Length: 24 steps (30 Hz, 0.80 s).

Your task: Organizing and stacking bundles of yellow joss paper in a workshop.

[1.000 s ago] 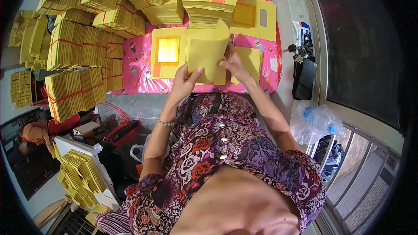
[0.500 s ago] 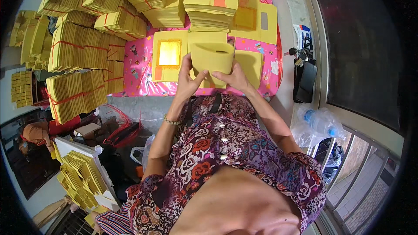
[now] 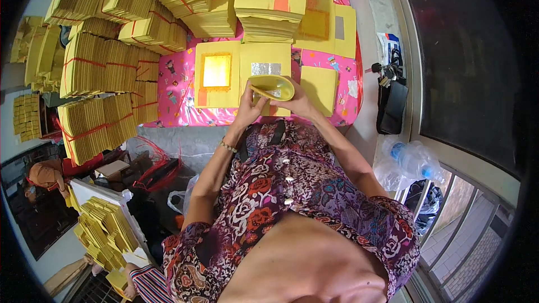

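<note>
Between my hands is a yellow paper sheet (image 3: pixel 284 93) curled into a tube, its oval open end turned up. My left hand (image 3: pixel 247 110) pinches its left side, thumb at the near edge. On the other side my right hand (image 3: pixel 299 104) grips it, its thumb also at the near edge; some fingers of both hands are hidden behind the paper. Just beyond lies a yellow sheet with a silver patch (image 3: pixel 266 68). Left of that is a sheet with a gold square (image 3: pixel 217 70), and to the right a plain yellow sheet (image 3: pixel 320 92). A tall paper stack (image 3: pixel 268 26) stands behind.
Red-tied yellow bundles (image 3: pixel 98 126) are piled at the left of the pink-covered table (image 3: pixel 178 113). Keys (image 3: pixel 384 72) and a dark phone (image 3: pixel 395 106) lie at the right, above a plastic bottle (image 3: pixel 414 157). A person (image 3: pixel 48 175) is at the far left, near more paper (image 3: pixel 104 227).
The curled sheet has come down toward my body and tipped, so its open end now shows. Both hands moved with it, uncovering the silver patch behind.
</note>
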### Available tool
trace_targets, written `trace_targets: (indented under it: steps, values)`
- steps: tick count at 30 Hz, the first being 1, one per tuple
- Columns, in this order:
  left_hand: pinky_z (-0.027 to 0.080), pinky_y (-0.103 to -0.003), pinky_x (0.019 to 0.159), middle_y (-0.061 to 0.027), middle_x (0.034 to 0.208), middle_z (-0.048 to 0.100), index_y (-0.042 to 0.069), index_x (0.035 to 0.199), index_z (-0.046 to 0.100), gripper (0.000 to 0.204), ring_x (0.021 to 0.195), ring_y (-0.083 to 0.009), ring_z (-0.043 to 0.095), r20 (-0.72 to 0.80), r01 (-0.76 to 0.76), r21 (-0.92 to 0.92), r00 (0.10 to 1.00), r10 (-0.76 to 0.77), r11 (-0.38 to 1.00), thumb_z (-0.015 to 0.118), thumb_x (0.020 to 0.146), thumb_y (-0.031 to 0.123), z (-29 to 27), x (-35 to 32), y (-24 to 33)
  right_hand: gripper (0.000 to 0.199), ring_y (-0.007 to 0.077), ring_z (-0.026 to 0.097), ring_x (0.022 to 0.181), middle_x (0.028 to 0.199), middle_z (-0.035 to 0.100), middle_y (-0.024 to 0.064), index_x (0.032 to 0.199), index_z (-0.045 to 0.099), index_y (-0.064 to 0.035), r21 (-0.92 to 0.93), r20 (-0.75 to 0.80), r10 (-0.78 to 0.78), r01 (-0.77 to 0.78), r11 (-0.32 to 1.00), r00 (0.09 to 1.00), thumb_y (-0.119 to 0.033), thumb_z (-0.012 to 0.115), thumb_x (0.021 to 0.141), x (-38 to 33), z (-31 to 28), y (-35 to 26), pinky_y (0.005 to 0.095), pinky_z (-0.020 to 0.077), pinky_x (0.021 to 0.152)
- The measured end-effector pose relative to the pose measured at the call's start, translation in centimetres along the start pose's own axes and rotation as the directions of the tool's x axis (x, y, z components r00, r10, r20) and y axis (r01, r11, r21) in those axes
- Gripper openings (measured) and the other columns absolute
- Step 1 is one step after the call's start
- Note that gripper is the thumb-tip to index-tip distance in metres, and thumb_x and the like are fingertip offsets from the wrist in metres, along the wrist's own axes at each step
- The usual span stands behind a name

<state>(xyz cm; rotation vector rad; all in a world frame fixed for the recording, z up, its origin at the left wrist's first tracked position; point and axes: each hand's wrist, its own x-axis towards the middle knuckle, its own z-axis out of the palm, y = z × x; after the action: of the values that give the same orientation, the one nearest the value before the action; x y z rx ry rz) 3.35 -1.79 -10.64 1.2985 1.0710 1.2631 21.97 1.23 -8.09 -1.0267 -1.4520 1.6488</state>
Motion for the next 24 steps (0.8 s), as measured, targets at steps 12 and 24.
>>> trace_targets:
  steps: [12,24]
  values:
    - [0.041,-0.032,0.098,-0.0093,0.118,0.055,0.000,0.125,0.045,0.039,0.114,-0.0187,0.051,-0.010,0.075,-0.092,0.997,-0.076,0.993,0.060,0.089,-0.001,1.0,0.1,0.1,0.055,0.0368,0.042,0.127,0.138,0.041,0.0226,0.139,0.037,0.0002,-0.617,-0.078,-0.445,0.307,0.725,0.892,-0.028,0.052,0.094,-1.4,0.7,-7.4,0.0419,0.0348,0.105]
    - [0.047,-0.030,0.090,-0.0097,0.114,0.059,0.001,0.126,0.043,0.043,0.105,-0.0167,0.057,-0.007,0.112,-0.119,0.994,-0.113,0.987,0.062,0.087,-0.001,1.3,1.2,3.0,0.090,0.0271,0.047,0.124,0.129,0.049,0.0203,0.144,0.021,-0.0003,-0.384,-0.132,-0.201,0.137,0.913,0.971,-0.029,0.075,0.078,-0.7,0.0,-6.2,0.0397,0.0374,0.104]
